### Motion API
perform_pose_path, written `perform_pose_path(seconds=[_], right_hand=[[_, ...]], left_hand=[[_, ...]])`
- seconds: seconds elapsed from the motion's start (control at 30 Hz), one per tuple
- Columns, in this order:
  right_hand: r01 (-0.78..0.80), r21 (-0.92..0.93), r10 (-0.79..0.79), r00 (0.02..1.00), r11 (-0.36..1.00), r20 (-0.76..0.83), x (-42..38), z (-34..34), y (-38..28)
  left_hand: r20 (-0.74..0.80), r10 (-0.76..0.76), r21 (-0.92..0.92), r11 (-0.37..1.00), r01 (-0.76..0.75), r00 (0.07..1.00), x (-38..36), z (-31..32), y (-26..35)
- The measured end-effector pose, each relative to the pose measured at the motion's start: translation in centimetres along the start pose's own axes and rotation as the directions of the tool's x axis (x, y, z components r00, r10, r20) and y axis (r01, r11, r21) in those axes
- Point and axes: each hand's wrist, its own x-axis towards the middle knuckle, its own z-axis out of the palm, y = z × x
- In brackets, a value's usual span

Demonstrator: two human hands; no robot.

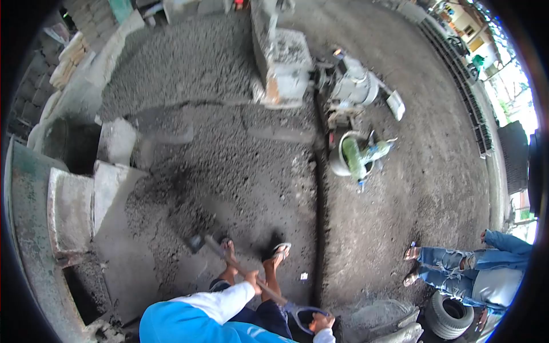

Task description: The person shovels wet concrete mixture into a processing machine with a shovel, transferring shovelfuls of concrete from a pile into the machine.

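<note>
A shovel (pixel 237 265) with a wooden shaft lies slantwise across the lower middle, its dark, blurred blade close to the ground in front of my sandalled feet. Partway along the shaft, my left hand (pixel 252 280) is closed round the wood. My right hand (pixel 321 322) grips the loop-shaped handle at the near end. Dark loose gravel (pixel 189 188) is spread on the floor around and beyond the blade.
At the left are concrete slabs (pixel 71 208) and a rusty green metal wall (pixel 34 228). A narrow groove runs right of my feet. Beyond it are a bucket (pixel 339 163) with green bottles, a machine (pixel 351 86), tires (pixel 449 315) and a standing person (pixel 457 271).
</note>
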Motion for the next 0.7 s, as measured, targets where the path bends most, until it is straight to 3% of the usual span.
perform_pose_path(seconds=[0.1,0.2,0.3,0.37,0.4,0.43,0.47,0.5,0.53,0.57,0.67,0.7], right_hand=[[0.207,-0.11,-0.209,0.978,0.972,-0.004,-2.3,-3.2,1.3],[0.229,-0.034,-0.231,0.97,0.973,-0.075,-3.3,-1.9,2.2],[0.336,0.092,-0.327,0.94,0.937,-0.103,-3.5,2.0,1.0],[0.438,0.218,-0.43,0.899,0.872,-0.087,-3.5,5.8,-1.7],[0.349,0.402,-0.387,0.922,0.847,0.013,-1.1,7.5,-2.6],[0.626,0.236,-0.636,0.77,0.743,-0.042,-4.7,9.4,-7.0],[0.721,0.179,-0.733,0.68,0.669,0.0,-9.1,10.5,-11.3],[0.86,0.114,-0.859,0.507,0.497,-0.079,-9.4,11.3,-13.5],[0.877,0.07,-0.871,0.48,0.475,-0.1,-11.7,11.9,-15.9],[0.925,0.016,-0.917,0.378,0.379,-0.13,-14.1,12.4,-17.8],[0.967,-0.24,-0.965,-0.144,-0.09,-0.219,-22.3,14.2,-21.4],[0.988,-0.123,-0.976,-0.113,-0.091,-0.185,-25.4,14.7,-22.2]], left_hand=[[-0.076,-0.01,-0.005,1.0,0.009,0.997,-4.5,-1.7,-1.8],[-0.102,0.222,0.054,0.974,-0.218,0.97,-10.8,-0.8,-1.4],[0.033,0.356,-0.002,0.934,-0.356,0.934,-21.9,4.4,0.6],[0.353,0.4,0.046,0.895,-0.443,0.846,-28.4,8.6,2.9],[0.492,0.407,0.062,0.865,-0.498,0.77,-31.3,11.1,4.3],[0.556,0.425,0.066,0.834,-0.548,0.714,-37.5,13.8,4.3],[0.58,0.493,0.033,0.782,-0.623,0.649,-43.9,16.2,3.6],[0.738,0.417,0.02,0.773,-0.634,0.531,-45.4,18.5,5.5],[0.833,0.363,0.004,0.75,-0.661,0.417,-48.7,20.4,6.2],[0.85,0.382,-0.038,0.731,-0.681,0.362,-52.2,22.0,6.3],[0.971,0.214,-0.101,0.773,-0.627,0.107,-57.6,25.2,8.6],[0.986,0.164,-0.107,0.801,-0.59,0.043,-58.0,25.9,9.5]])
